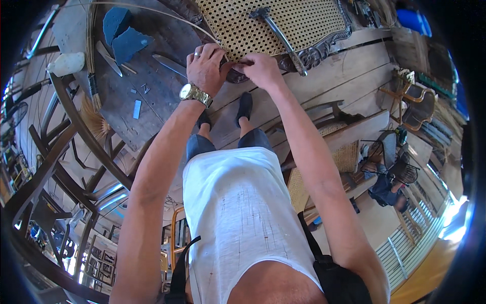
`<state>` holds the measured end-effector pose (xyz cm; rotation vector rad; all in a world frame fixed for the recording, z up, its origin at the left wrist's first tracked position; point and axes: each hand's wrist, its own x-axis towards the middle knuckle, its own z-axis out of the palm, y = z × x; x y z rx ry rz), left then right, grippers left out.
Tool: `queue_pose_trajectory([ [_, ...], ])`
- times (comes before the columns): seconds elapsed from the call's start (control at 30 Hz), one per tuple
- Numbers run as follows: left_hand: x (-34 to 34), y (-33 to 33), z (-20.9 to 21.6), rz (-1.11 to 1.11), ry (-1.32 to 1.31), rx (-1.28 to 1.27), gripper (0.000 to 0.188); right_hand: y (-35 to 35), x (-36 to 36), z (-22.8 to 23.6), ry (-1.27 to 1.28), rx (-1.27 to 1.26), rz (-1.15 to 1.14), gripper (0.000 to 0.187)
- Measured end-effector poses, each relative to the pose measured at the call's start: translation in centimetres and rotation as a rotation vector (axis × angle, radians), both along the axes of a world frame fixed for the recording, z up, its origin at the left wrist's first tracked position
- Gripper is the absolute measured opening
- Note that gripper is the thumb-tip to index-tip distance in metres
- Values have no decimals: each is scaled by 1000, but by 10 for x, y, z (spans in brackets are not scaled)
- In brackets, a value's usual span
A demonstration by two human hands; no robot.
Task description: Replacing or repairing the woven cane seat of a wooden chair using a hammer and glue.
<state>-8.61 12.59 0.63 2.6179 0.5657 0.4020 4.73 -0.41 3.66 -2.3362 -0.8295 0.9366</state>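
A woven cane panel (223, 20) in a carved dark wood frame (316, 54) lies in front of me. At its near left corner my left hand (205, 71), with a ring and a wristwatch, has its fingers curled down; something dark shows beside the thumb, its kind unclear. My right hand (260, 70) pinches close by at the frame's edge, and whatever is between its fingertips is hidden. From the upper left a long thin cane strip (172, 16) curves down to my left fingertips. A hammer (278, 35) rests across the cane, its handle end reaching past the frame's near edge.
Left of the panel, a worn wooden surface (167, 106) carries dark blue sandpaper pieces (129, 46), a pointed blade (169, 65), a knife (109, 60) and a broom (94, 83). A white bottle (68, 64) is beyond. Chair frames crowd the left; a person (387, 190) sits far right.
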Motion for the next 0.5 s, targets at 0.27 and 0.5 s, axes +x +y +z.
queue_pose_trajectory([
  [0.27, 1, -14, -15, -10, -179, 13, 29, -2, 3, -11, -30, 32, 17, 28],
  [0.5, -6, -23, -14, -10, -249, -17, 31, -7, 13, -23, 57, 5, 16, 27],
])
